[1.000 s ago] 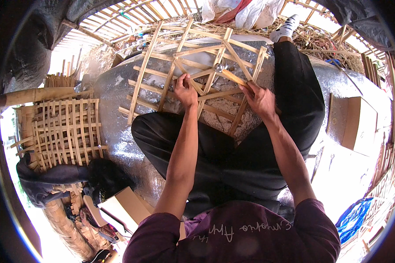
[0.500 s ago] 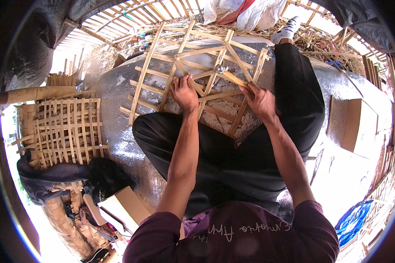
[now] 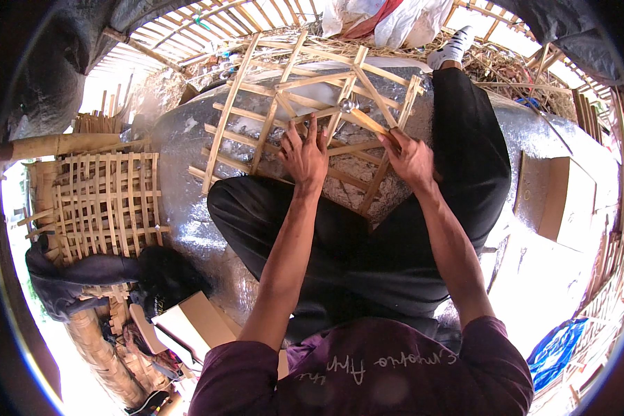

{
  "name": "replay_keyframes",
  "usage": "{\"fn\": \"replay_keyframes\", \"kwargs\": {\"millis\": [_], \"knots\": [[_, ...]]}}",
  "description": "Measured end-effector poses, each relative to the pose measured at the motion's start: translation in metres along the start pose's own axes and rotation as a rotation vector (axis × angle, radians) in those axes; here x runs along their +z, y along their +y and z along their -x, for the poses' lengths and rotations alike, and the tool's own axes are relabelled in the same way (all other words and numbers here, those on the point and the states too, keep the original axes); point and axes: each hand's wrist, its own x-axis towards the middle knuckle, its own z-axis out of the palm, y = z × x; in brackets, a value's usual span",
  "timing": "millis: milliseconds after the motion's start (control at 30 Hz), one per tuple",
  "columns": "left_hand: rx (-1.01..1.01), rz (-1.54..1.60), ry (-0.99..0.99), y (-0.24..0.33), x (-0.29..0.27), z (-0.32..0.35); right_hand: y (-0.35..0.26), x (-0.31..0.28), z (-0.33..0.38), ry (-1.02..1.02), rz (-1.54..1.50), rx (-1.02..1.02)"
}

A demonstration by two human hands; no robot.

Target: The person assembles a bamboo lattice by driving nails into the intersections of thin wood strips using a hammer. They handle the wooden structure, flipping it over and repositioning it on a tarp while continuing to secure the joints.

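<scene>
A lattice frame of bamboo strips [image 3: 222, 139], braced with diagonal pieces, lies in front of my legs on a silvery sheet. My right hand [image 3: 412, 161] is closed round the wooden handle of a hammer [image 3: 369, 123]. The hammer's shiny round head rests at or just above an upright strip near the middle of the frame; whether it touches cannot be made out. Close by on the left, my left hand [image 3: 306, 158] lies over the strips, palm down, its fingers spread and pointing away from me. Whatever is under its palm is hidden.
A smaller woven bamboo panel [image 3: 107, 201] lies to the left, with dark cloth [image 3: 90, 277] below it. Cardboard [image 3: 197, 322] sits at lower left, and a cardboard box [image 3: 544, 194] at right. My outstretched leg [image 3: 468, 139] borders the frame's right side.
My left hand has shifted right and slightly nearer to me, and its bent fingers have straightened and spread. The hammer head has moved very slightly, while my right hand keeps its grip.
</scene>
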Motion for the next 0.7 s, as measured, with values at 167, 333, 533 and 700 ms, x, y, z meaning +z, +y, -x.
{"fn": "replay_keyframes", "kwargs": {"millis": [167,333,533,700], "knots": [[0.067,0.138,0.01,-0.006,0.015,0.004,-0.006,-0.009,-0.003,-0.025,-0.005,0.044],[0.026,0.169,-0.062,0.004,0.005,0.005,0.003,-0.004,-0.002,0.0,0.008,0.028],[0.147,-0.031,-0.088,0.001,0.006,0.004,-0.001,0.002,-0.002,-0.015,0.011,0.017],[0.191,0.236,-0.091,0.0,0.013,0.0,0.005,0.012,-0.017,0.016,0.064,0.011]]}}
